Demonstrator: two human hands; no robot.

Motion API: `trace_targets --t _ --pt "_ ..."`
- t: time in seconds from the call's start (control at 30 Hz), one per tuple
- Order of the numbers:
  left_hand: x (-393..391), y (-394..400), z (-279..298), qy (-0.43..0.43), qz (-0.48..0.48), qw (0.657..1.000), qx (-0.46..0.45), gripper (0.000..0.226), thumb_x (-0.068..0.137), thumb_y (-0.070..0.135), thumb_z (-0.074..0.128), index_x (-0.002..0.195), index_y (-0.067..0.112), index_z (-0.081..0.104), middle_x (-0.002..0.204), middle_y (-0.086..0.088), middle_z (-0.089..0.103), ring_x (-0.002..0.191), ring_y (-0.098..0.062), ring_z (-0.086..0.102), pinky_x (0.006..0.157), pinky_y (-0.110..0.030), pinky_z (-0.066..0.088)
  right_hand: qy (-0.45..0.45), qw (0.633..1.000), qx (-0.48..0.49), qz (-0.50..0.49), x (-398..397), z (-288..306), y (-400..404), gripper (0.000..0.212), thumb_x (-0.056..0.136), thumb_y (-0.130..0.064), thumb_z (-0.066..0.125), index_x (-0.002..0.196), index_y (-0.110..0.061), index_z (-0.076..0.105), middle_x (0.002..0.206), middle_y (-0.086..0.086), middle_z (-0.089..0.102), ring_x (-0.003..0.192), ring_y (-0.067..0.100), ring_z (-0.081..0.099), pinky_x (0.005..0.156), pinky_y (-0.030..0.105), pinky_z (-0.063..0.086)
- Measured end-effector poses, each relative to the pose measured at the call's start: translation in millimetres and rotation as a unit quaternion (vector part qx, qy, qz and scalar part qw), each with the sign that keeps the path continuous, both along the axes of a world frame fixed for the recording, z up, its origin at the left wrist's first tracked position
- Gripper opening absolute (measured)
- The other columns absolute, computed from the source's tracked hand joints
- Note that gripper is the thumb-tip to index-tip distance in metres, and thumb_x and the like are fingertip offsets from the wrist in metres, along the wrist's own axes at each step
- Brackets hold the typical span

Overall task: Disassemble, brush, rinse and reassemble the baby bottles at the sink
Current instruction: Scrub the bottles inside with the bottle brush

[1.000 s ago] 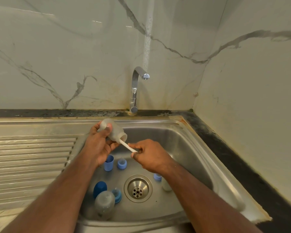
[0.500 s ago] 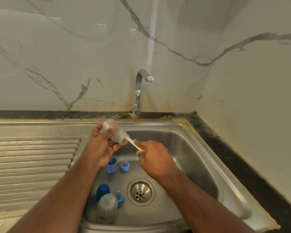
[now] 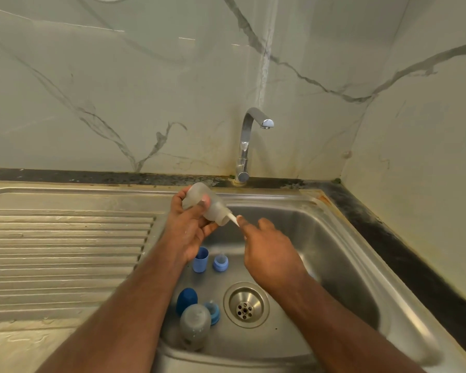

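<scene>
The right hand (image 3: 269,254) has pushed the white brush (image 3: 232,218) deeper into the bottle (image 3: 207,205), gripped by the left hand (image 3: 191,227) over the sink (image 3: 334,238); brushing continues, rinsing still ahead.

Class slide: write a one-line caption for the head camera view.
Left hand holds a clear bottle over the sink while the right hand works a white brush handle in its neck.

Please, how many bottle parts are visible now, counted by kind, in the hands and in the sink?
Frosted bottles: 2
Light blue caps: 1
Dark blue caps: 1
Blue collars with teat: 2
Total: 6
</scene>
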State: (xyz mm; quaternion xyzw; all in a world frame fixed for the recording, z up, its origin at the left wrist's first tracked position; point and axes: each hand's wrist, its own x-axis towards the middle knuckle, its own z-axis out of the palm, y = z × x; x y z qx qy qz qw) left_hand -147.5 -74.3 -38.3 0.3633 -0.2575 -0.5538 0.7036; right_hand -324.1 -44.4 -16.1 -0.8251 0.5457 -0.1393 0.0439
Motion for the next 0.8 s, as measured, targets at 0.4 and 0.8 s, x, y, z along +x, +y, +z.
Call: trace_targets --t 0.4,0.8 --pt "8 1 0 0.009 0.008 1.000 -0.011 0.056 0.096 0.006 0.064 0.144 0.025 0.041 0.139 -0.014 0.052 0.116 -0.039 0.065 0.073 -0.047 0.063 -0.036 0.999 0.018 0.020 -4 -3 -4 0.052 0.105 -0.023 0.042 0.155 -0.033 0.030 0.112 0.001 0.053 0.094 0.019 0.057 0.079 0.032 0.048" --pt "13 2 1 0.020 -0.021 1.000 -0.011 0.052 0.097 0.005 0.063 0.141 0.025 0.045 0.134 -0.014 0.055 0.111 -0.039 0.068 0.078 -0.051 0.062 -0.100 0.994 0.044 0.025 -2 -1 -3 0.050 0.104 -0.024 0.046 0.152 -0.035 0.039 0.106 -0.004 0.061 0.093 0.015 0.059 0.079 0.029 0.047"
